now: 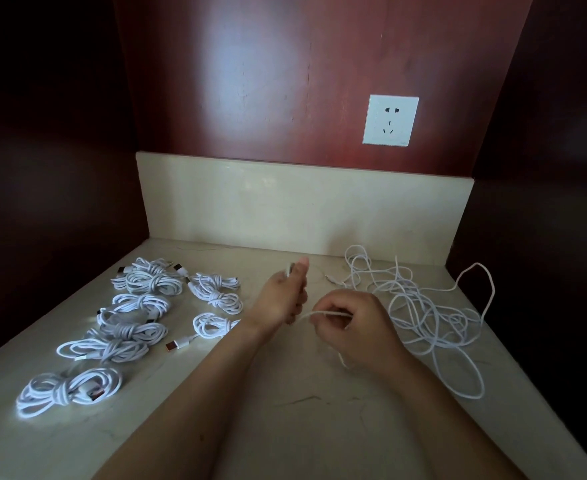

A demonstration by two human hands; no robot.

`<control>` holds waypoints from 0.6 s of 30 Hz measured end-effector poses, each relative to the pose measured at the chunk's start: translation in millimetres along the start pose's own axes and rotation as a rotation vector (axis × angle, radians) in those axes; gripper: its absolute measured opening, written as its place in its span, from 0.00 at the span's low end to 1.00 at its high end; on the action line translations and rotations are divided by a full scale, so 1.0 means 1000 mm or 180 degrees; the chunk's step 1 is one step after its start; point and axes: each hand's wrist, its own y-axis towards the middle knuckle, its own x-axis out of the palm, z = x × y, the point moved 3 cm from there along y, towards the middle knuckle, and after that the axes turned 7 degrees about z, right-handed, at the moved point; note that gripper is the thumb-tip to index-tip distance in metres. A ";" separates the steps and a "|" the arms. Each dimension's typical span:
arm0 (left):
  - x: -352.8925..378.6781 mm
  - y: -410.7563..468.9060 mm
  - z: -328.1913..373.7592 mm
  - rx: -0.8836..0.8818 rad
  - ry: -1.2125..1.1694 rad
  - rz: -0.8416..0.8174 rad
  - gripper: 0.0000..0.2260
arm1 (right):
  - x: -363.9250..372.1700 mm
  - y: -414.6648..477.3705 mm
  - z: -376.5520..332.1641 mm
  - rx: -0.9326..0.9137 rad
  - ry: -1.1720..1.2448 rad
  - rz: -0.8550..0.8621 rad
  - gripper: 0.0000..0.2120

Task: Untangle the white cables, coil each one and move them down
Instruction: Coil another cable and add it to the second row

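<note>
Nearest on the pale counter (285, 427), at the left, 1 coiled bundle (67, 393) of white cable is laid. Behind it more are ranged in 2 loose rows, at least 7 in all. The farthest overlap, so an exact count cannot be given. At the middle, 2 bare hands are held just above the counter. 1 white cable (323, 313) is gripped in the curled fingers of the right hand (354, 329) and drawn across toward the left hand (280, 299), where a white plug end is pinched between thumb and forefinger. Just right of the hands, 1 loose tangle (423, 313) of white cable is spread on the counter. Beyond, 1 white socket (390, 120) is set in the red-brown wall.
</note>
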 end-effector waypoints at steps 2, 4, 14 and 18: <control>0.007 -0.005 0.001 -0.0028 0.0327 -0.0389 0.26 | -0.005 0.002 0.004 0.0079 0.0196 0.0305 0.06; 0.012 -0.010 -0.002 -0.0219 0.0274 -0.0799 0.29 | -0.009 0.004 0.008 0.0206 0.0330 0.0598 0.08; 0.023 -0.021 -0.001 -0.0443 0.0067 -0.1574 0.28 | -0.024 0.011 0.022 0.0711 0.0885 0.1027 0.10; 0.019 -0.016 -0.002 -0.0400 0.0138 -0.1229 0.25 | -0.020 0.008 0.022 0.0724 0.0573 0.0971 0.15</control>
